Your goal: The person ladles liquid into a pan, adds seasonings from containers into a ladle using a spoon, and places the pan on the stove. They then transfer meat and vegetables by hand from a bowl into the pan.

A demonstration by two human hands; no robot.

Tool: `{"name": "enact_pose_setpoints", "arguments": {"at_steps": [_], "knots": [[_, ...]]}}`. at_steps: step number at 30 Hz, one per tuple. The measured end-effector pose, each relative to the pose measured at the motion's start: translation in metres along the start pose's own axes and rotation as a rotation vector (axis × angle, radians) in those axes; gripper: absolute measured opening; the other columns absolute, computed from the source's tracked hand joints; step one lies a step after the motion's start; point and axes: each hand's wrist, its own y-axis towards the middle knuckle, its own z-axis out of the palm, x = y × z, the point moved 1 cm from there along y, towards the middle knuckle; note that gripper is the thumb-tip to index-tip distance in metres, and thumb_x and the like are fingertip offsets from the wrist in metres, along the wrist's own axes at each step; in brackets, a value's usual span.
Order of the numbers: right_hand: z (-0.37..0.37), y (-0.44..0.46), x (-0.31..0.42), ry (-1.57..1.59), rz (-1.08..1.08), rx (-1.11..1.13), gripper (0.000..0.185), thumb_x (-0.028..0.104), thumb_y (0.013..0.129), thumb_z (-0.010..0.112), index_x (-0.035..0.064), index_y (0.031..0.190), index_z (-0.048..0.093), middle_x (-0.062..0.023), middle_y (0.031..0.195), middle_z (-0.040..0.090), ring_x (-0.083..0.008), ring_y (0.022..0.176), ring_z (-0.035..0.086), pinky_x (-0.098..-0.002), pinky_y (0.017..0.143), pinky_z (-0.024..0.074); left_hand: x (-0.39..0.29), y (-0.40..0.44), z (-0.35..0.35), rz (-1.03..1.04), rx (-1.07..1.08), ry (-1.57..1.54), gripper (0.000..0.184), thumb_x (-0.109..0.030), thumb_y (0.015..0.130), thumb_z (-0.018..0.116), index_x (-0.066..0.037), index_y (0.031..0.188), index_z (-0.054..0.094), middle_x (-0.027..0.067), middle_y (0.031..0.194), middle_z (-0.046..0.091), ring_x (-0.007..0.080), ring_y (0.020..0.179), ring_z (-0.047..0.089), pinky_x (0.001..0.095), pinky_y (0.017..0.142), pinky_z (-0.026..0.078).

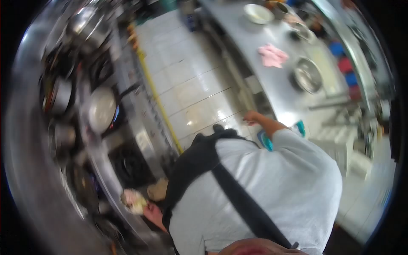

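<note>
My left hand [152, 211], at the lower left beside the stove, grips a small container of pink and pale yellow food [134, 201]. Its exact shape is blurred. My right hand [251, 118] hangs over the floor near the edge of the steel counter [284, 100]; motion smears its fingers, and nothing can be made out in it. Left of the aisle, a white-looking pan [102, 109] sits on the stove with a blue flame at its side.
Pots [63, 94] and burners [127, 163] line the left side. On the right counter are a pink cloth [273, 55], a metal bowl [308, 75] and a white bowl [258, 14]. The tiled floor [187, 91] between looks shiny.
</note>
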Motion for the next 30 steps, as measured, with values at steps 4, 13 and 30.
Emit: {"name": "enact_pose_setpoints", "arguments": {"at_steps": [4, 13, 30], "knots": [[-0.031, -0.051, 0.102, 0.272, 0.432, 0.052, 0.023, 0.023, 0.097, 0.066, 0.0152, 0.117, 0.075, -0.0051, 0.094, 0.071, -0.0199, 0.073, 0.068, -0.0377, 0.059, 0.057, 0.004, -0.043, 0.068, -0.026, 0.033, -0.088, 0.045, 0.003, 0.087, 0.054, 0.003, 0.132, 0.052, 0.0131, 0.103, 0.064, 0.0223, 0.073, 0.064, 0.0201, 0.044, 0.042], [-0.055, 0.006, 0.186, 0.291, 0.285, 0.156, 0.03, 0.03, 0.097, 0.066, 0.0094, 0.118, 0.069, -0.008, 0.105, 0.072, -0.0215, 0.083, 0.07, -0.0373, 0.066, 0.0546, 0.018, -0.134, 0.269, -0.246, -0.035, -0.135, 0.049, -0.001, 0.082, 0.054, 0.005, 0.131, 0.053, 0.0177, 0.109, 0.07, 0.0277, 0.079, 0.072, 0.0212, 0.046, 0.045], [-0.056, 0.088, 0.059, -0.361, -0.5, 0.183, 0.02, 0.022, 0.098, 0.063, 0.0095, 0.109, 0.073, -0.0069, 0.097, 0.072, -0.0195, 0.084, 0.072, -0.0335, 0.065, 0.0565, 0.017, -0.123, 0.42, -0.216, 0.194, -0.024, 0.052, 0.003, 0.085, 0.046, 0.011, 0.137, 0.047, 0.0268, 0.115, 0.07, 0.0311, 0.077, 0.076, 0.0221, 0.044, 0.04]]}}
